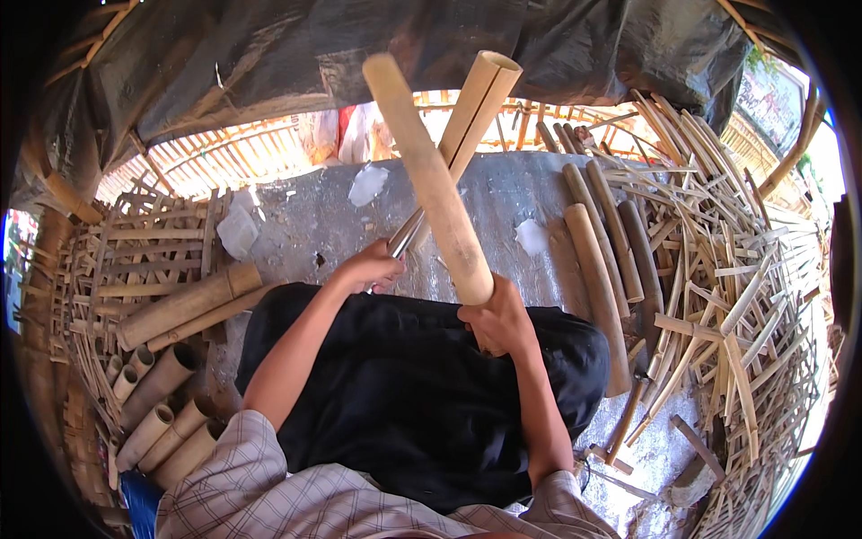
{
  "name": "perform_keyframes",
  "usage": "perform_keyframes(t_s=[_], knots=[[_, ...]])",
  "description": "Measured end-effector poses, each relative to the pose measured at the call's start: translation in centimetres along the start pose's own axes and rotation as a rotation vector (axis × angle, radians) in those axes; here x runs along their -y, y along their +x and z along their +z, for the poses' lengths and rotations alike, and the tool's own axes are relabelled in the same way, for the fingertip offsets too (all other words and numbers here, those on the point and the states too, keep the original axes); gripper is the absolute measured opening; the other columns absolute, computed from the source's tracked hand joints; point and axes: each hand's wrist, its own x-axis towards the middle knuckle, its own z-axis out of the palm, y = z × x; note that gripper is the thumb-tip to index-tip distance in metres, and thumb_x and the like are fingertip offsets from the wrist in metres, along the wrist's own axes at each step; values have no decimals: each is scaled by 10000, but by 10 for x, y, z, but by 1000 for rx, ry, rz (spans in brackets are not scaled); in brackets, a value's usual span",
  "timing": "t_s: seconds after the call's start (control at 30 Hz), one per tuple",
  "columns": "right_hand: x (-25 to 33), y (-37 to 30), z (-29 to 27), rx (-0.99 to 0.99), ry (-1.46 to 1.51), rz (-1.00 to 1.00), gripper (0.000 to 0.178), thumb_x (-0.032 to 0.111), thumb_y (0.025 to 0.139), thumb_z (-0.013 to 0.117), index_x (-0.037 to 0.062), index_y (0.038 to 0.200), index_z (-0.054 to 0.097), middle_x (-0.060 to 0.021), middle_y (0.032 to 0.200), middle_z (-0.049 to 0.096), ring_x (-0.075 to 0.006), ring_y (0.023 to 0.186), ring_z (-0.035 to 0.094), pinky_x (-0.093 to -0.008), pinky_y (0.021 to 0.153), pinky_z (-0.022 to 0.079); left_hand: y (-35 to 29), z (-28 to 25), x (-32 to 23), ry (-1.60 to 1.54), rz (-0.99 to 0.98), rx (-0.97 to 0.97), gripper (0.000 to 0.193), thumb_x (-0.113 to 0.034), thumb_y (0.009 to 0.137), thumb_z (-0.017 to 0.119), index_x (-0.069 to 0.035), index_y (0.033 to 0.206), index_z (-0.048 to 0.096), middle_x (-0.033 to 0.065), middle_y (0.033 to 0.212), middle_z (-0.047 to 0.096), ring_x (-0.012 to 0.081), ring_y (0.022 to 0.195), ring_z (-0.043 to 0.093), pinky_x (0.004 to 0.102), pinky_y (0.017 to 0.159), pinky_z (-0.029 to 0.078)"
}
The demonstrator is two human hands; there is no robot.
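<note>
My left hand is closed around the lower end of a narrow, shiny, blade-like metal tool. In line with it, a pale bamboo tube slants up to the right, with a long dark split down its side. Where tool and tube meet is hidden behind a thick bamboo club. My right hand is wrapped around the club's lower end; the club leans up to the left and crosses in front of the tube. Both hands are above the black cloth over my lap.
Several bamboo lengths lie at my right beside a large heap of split strips. A hammer-like tool rests near my right knee. More bamboo tubes are stacked at left by a woven bamboo panel. A grey sheet covers the ground ahead.
</note>
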Motion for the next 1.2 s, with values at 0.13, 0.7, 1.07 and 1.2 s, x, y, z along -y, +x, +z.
perform_keyframes(t_s=[0.13,0.7,1.07,1.2], knots=[[31,-16,1,-287,-38,-274,393,109,699,788,-56,1025,643,-264,798,723,-445,809,744,-445,722,575,-12,-2,-2,-5,-72,-58,255,-80,892,661,-132,1024,449,-58,609,398,58,439,371,284,410,324],[81,-24,-11,-329,-196,-292,318,83,713,747,-47,971,615,-340,846,683,-523,919,675,-496,768,559,-23,-36,-10,201,-139,-174,160,-69,837,586,-117,935,469,-58,586,383,54,413,335,291,380,325],[2,26,20,-224,-734,-197,385,106,743,738,-12,1089,615,-280,879,712,-504,883,694,-565,790,564,-20,-41,8,262,-98,-343,95,-88,838,567,-69,835,474,-16,578,412,114,415,368,367,378,346],[54,-7,4,-250,-768,-263,386,139,745,752,7,1078,609,-275,871,714,-497,871,692,-558,777,559,-20,-42,9,272,-119,-327,109,-101,858,565,-61,834,467,1,604,427,104,431,390,344,367,346]])
